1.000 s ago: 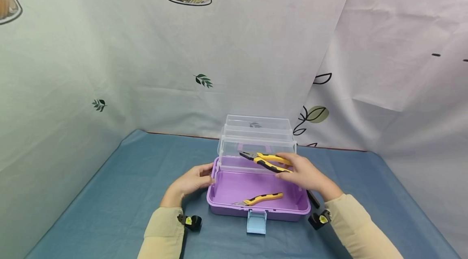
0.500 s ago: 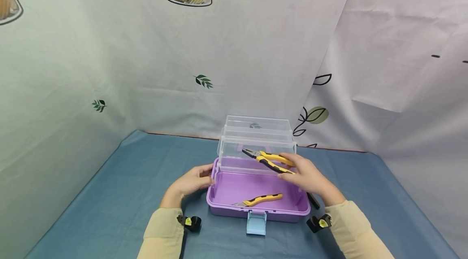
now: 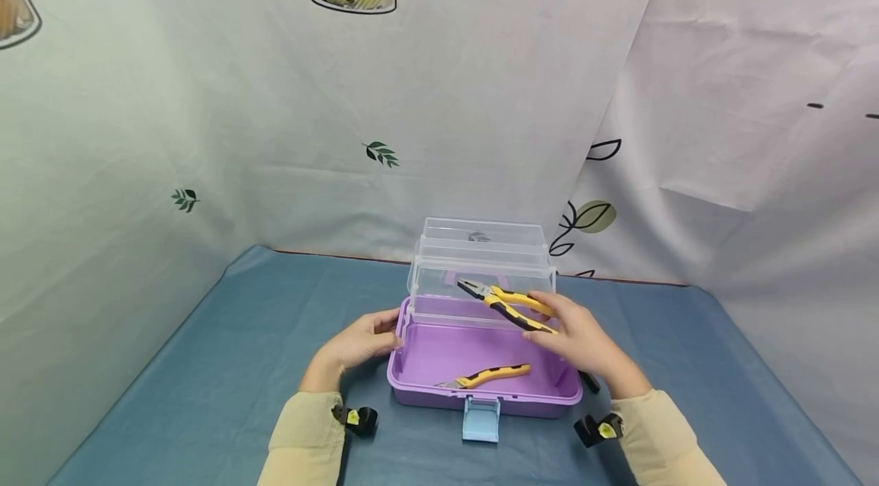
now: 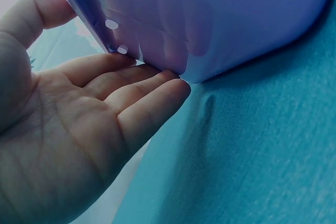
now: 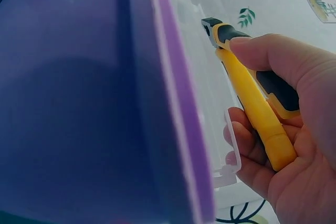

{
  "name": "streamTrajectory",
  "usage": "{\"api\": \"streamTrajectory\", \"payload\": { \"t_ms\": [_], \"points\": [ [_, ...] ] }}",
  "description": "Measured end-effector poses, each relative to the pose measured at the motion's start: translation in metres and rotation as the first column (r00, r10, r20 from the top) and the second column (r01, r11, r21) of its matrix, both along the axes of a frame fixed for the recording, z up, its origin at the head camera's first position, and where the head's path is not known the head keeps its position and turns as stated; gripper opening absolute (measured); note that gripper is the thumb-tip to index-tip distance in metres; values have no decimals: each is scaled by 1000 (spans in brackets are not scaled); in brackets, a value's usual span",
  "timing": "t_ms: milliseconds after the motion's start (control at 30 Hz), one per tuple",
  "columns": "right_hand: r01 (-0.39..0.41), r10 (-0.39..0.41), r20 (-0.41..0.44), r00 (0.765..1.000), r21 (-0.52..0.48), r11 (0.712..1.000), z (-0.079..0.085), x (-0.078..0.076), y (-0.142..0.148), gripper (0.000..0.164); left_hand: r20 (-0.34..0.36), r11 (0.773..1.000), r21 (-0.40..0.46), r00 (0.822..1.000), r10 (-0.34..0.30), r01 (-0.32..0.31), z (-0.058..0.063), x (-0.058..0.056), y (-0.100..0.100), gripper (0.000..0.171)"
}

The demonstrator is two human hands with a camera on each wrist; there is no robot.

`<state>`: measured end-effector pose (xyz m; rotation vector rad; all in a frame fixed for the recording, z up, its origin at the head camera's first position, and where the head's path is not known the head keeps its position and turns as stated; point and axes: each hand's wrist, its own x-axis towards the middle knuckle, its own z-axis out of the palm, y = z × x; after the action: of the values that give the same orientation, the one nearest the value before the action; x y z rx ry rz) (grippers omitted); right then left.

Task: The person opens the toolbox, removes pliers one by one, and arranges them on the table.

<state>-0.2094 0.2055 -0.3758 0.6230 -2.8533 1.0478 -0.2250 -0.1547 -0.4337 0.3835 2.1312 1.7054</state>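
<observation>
At the near side of an open rectangular box of purple plastic [image 3: 446, 349] there are two beige sleeves [image 3: 305, 432]. On the front wall of the box, a light-blue plastic latch [image 3: 481, 421] hangs down. Inside the box, near this wall, lies a tool with a yellow-and-black handle [image 3: 494, 374] and a grey metal tip. At the left wall of the box, the left hand [image 3: 362, 338] pinches this wall, with the thumb at the rim and the fingers close together against the outside. Above the right part of the box, the right hand [image 3: 580, 333] holds yellow-and-black pliers [image 3: 508, 307] by their spread handles, between thumb and curled fingers. At the back of the box, its transparent plastic lid [image 3: 481, 249] stands raised. Farther behind the box hangs a whitish cloth [image 3: 481, 89] with printed leaves.
</observation>
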Motion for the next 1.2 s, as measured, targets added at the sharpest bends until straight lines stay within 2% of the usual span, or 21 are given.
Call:
{"api": "streamTrajectory", "payload": {
  "t_ms": [467,767,1200],
  "points": [
    [29,-31,-83,996,-27,999,-9,8,-1,65,6,1000,-15,1000,5,-5,1,1,0,74],
    [80,-85,-77,993,-68,994,-14,11,-2,66,8,1000,-17,1000,7,-7,-1,1,0,74],
    [141,-145,-114,983,-42,989,-10,13,3,66,-20,1000,-14,1000,-10,10,-2,-2,-2,72]
  ]
}}
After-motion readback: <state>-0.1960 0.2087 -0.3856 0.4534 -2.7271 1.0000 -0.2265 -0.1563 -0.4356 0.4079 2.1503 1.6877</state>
